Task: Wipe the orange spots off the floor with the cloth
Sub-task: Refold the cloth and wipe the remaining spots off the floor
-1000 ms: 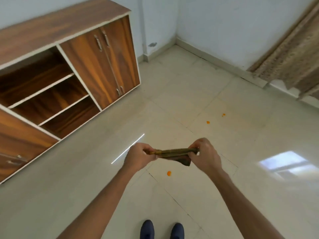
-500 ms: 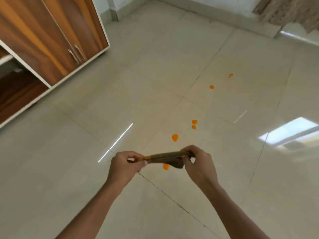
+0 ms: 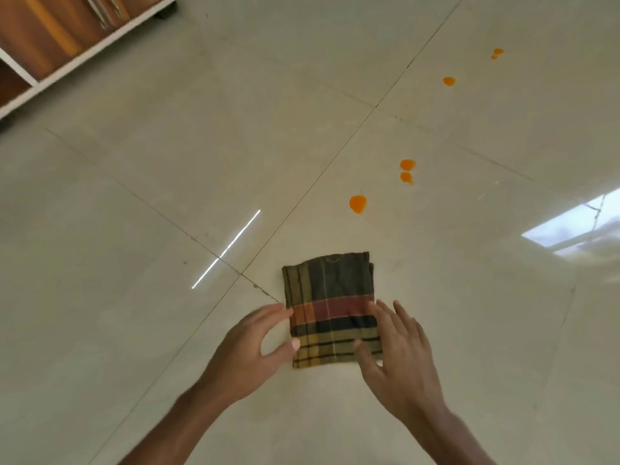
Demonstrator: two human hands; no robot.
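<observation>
- The tiled floor [image 3: 167, 330] is filling the view, with a wooden cabinet [image 3: 50, 35] sitting at the far left corner.
- The folded plaid cloth [image 3: 330, 297] is lying flat on the tiles.
- The left hand [image 3: 255, 350] and right hand [image 3: 399, 357] are flanking its near edge, fingers spread, touching but gripping nothing.
- Five orange spots [image 3: 358, 204] are trailing away beyond the cloth, apart from it.

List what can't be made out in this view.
- Floor under the folded cloth: covered, so any spot there is hidden.
- Cabinet: cut off by the top and left edges.
- Right hand: motion-blurred; its contact with the cloth is unclear.
- Left hand: open beside the cloth's edge; touch unclear.
</observation>
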